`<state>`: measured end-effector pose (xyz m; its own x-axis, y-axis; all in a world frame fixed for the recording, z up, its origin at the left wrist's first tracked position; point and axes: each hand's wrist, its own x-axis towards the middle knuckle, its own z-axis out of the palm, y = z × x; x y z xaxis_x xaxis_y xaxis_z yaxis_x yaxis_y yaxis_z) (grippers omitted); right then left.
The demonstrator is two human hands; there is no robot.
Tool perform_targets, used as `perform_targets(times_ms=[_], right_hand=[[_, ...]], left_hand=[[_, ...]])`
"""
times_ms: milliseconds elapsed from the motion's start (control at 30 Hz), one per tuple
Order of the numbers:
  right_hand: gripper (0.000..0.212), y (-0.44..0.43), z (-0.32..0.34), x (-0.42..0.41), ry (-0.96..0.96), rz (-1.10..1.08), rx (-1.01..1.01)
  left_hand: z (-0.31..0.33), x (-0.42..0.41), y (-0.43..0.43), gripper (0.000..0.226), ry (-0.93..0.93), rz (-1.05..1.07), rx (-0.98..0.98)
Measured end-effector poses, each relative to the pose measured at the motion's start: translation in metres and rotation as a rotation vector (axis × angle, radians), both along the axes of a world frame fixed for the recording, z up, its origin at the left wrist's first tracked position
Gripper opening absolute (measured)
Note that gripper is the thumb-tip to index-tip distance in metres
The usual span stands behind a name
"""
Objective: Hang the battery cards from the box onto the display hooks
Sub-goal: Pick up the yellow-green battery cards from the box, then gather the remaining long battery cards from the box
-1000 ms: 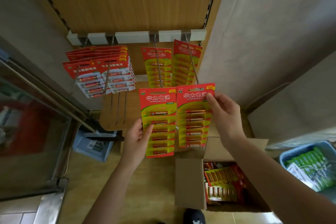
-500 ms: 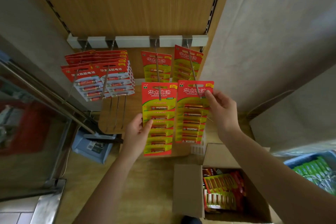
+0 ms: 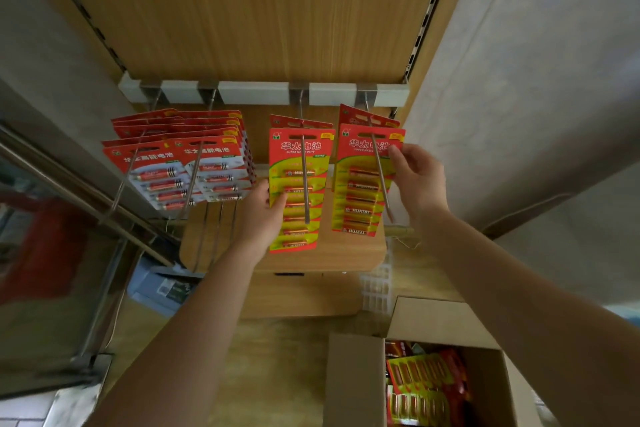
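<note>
Two red-and-yellow battery cards sit threaded on the two right display hooks. My left hand (image 3: 265,215) grips the left card (image 3: 294,163) at its left edge, low down; that card's metal hook (image 3: 305,184) runs down over its front. My right hand (image 3: 415,180) pinches the right card (image 3: 360,191) at its upper right corner, and this card's hook (image 3: 380,173) crosses its face. More cards of the same kind hang behind both. The open cardboard box (image 3: 356,381) at the lower right holds several more battery cards (image 3: 426,381).
Two hooks on the left carry stacks of red-and-white battery cards (image 3: 180,163). A white hook rail (image 3: 256,92) spans the wooden back panel. A wooden shelf (image 3: 325,256) lies below the hooks. A glass door stands at the left, a grey wall at the right.
Both hands have raised the two cards and pushed them back along the hooks, towards the cards hanging there. The hook rods now lie over the card fronts.
</note>
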<state>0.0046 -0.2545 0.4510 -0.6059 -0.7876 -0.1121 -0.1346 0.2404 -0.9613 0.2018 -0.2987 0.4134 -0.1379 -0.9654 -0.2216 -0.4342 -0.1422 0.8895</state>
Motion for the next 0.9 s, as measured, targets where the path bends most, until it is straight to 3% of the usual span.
perform_targets(times_ms=[300,533,700,900], right_hand=[[0.014,-0.02,0.001,-0.009,0.0,0.043,0.055],[0.034,-0.002,0.004,-0.004,0.076,0.031,0.12],[0.039,0.041,-0.009,0.0,0.122,0.024,0.251],[0.035,0.122,-0.045,0.006,0.14,0.104,0.458]], left_hand=[[-0.005,-0.01,-0.027,0.022,-0.103,-0.01,0.104],[-0.006,-0.016,-0.022,0.021,-0.116,0.045,0.067],[-0.013,-0.009,0.007,0.038,-0.258,0.085,0.074],[-0.041,-0.011,0.072,0.022,-0.401,-0.202,0.073]])
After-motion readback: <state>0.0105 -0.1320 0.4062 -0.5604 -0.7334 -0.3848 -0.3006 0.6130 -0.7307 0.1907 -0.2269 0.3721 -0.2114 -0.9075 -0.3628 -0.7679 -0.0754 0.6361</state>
